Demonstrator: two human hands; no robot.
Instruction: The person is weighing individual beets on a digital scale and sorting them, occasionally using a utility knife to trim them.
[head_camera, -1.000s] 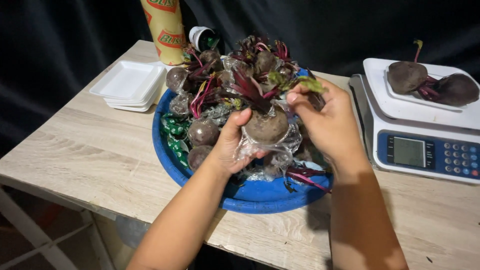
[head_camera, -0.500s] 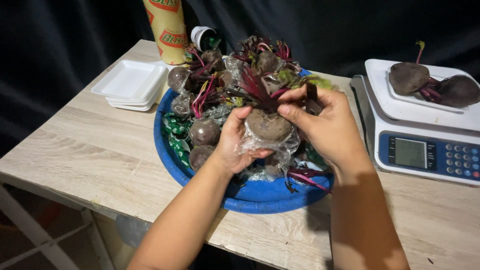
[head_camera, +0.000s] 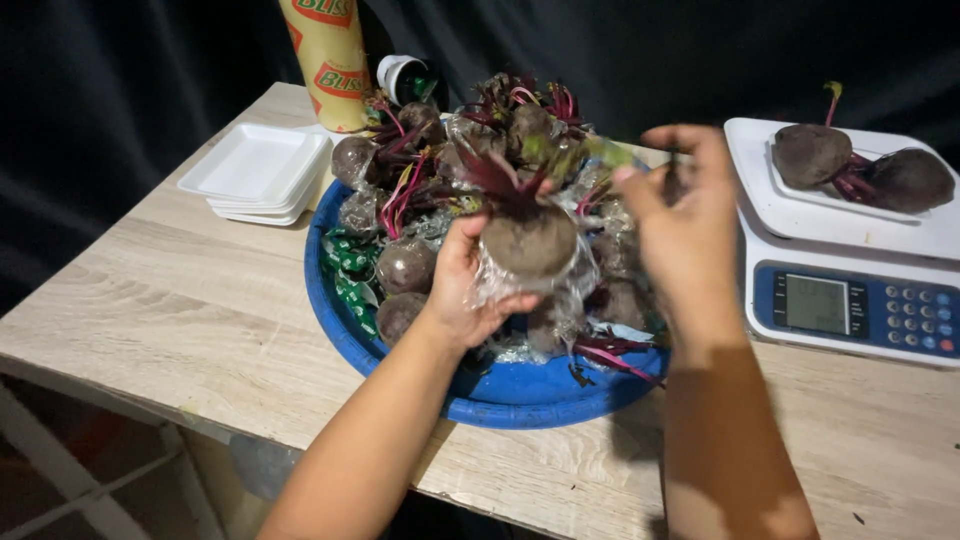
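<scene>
Beetroot wrapped in clear film sits at frame centre, held above a heaped blue basin. Left hand cups it from below and from the left, fingers closed around the film-covered lower part; reddish stems stick up from its top. Right hand is raised just right of the beetroot, back of the hand toward the camera, fingers pinched together near the top on something small and dark; what it is cannot be told. A strip of pale green leaf or film runs from the pile toward those fingertips.

Basin contents: many more beetroots with purple-red stalks, several wrapped in film, piled high. Green patterned wrapper lies along the basin's left inner edge.

Counter is light wood grain and fills the lower part of the frame. Stack of white foam trays at upper left, just beside the basin rim. Yellow roll with red print stands upright behind the trays, at top centre-left; small white-capped bottle just right of it.

Digital scale, white with a blue keypad panel, at right edge. On its platform is a white tray carrying two unwrapped beetroots, side by side, stems meeting between them.

Background is dark cloth.
</scene>
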